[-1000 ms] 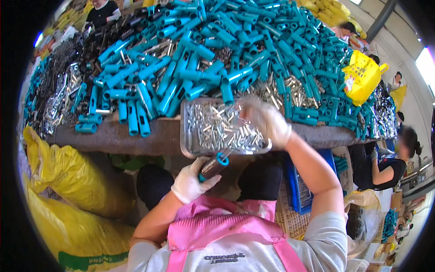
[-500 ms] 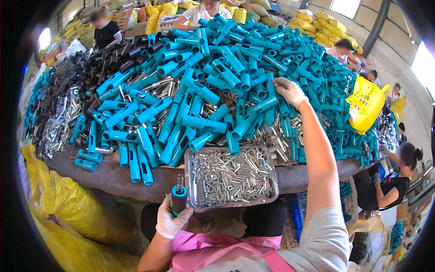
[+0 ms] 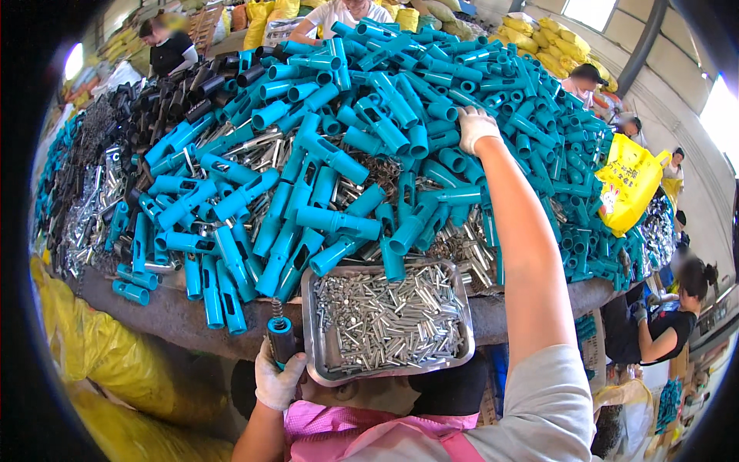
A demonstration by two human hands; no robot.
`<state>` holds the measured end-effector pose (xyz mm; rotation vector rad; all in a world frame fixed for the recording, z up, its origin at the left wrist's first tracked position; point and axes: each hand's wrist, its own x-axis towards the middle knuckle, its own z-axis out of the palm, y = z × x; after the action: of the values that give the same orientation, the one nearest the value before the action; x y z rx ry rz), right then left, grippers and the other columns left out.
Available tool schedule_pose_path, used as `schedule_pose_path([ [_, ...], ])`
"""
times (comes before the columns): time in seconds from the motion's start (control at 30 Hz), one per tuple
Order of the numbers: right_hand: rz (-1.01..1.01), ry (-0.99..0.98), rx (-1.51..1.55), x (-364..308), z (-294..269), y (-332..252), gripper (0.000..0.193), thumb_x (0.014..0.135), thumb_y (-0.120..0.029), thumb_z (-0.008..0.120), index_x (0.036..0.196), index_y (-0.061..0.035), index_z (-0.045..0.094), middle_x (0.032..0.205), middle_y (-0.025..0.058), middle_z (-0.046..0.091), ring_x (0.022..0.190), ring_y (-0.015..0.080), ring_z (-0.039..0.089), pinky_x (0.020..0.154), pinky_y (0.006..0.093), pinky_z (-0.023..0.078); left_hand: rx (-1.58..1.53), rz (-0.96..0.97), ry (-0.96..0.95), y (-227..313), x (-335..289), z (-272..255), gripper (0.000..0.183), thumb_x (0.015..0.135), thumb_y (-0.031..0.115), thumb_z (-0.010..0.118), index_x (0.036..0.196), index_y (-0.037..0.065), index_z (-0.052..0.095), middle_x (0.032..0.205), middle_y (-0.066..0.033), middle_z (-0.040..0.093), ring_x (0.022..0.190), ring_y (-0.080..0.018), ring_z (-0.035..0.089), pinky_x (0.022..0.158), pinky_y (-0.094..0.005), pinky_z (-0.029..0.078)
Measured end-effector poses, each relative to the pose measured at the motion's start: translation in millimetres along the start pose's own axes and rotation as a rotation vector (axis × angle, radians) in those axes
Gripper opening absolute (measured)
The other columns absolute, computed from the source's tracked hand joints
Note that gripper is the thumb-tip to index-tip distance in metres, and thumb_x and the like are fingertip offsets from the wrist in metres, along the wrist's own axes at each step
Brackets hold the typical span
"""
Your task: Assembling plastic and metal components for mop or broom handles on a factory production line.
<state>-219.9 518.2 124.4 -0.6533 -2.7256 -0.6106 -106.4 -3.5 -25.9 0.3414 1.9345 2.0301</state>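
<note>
- Left hand (image 3: 279, 379), gloved, grips a teal tube (image 3: 280, 339) upright at the metal tray's (image 3: 323, 368) 9 o'clock edge.
- Right hand (image 3: 476, 128) rests spread on the teal tube pile (image 3: 369, 131) at 12 o'clock, grasping nothing yet; pinch one loose tube cleanly.

A teal plastic tube fitting (image 3: 280, 339) with a metal spring sticking from its top stands upright at the worktop's near edge; identical teal fittings (image 3: 400, 123) lie heaped farther back.
</note>
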Motion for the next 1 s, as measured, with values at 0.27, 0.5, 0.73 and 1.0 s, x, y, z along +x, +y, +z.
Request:
schedule_pose_path([
  [0.27,0.012,-0.044,-0.120,-6,-26,-6,0.045,0.069,-0.013,0.065,0.112,-0.0068,0.055,0.119,0.0158,0.053,0.113,0.0295,0.052,0.093,0.0392,0.046,-0.030,-0.049,-0.030,9,-1,2,0.028,0.077,0.011,0.069,0.099,0.004,0.054,0.077,-0.0025,0.059,0.060,-0.0080,0.054,0.054,-0.0239,0.045],
  [0.5,0.163,-0.256,0.437,-17,-73,29,0.084,0.055,-0.054,0.076,0.119,-0.0030,0.057,0.114,0.0197,0.061,0.104,0.0303,0.060,0.091,0.0367,0.046,0.065,0.104,-0.014,-2,0,-2,0.027,0.076,0.009,0.068,0.098,0.003,0.054,0.077,-0.0022,0.058,0.064,-0.0079,0.053,0.058,-0.0238,0.045],
  [0.73,0.258,-0.264,0.396,-64,-67,22,0.095,0.049,-0.064,0.076,0.115,0.0012,0.055,0.111,0.0191,0.062,0.103,0.0307,0.061,0.090,0.0375,0.046,-0.025,0.112,-0.071,-7,4,-4,0.028,0.080,0.009,0.066,0.104,0.003,0.053,0.080,-0.0005,0.058,0.063,-0.0069,0.052,0.058,-0.0223,0.044],
  [1.0,0.423,0.057,1.104,-124,-79,39,0.046,0.072,-0.043,0.068,0.098,-0.0062,0.061,0.087,0.0101,0.064,0.078,0.0206,0.059,0.076,0.0319,0.044,0.084,0.048,-0.064,-10,-25,-29,0.038,0.079,0.011,0.069,0.113,0.003,0.053,0.080,-0.0019,0.058,0.062,-0.0109,0.054,0.058,-0.0276,0.047],
])
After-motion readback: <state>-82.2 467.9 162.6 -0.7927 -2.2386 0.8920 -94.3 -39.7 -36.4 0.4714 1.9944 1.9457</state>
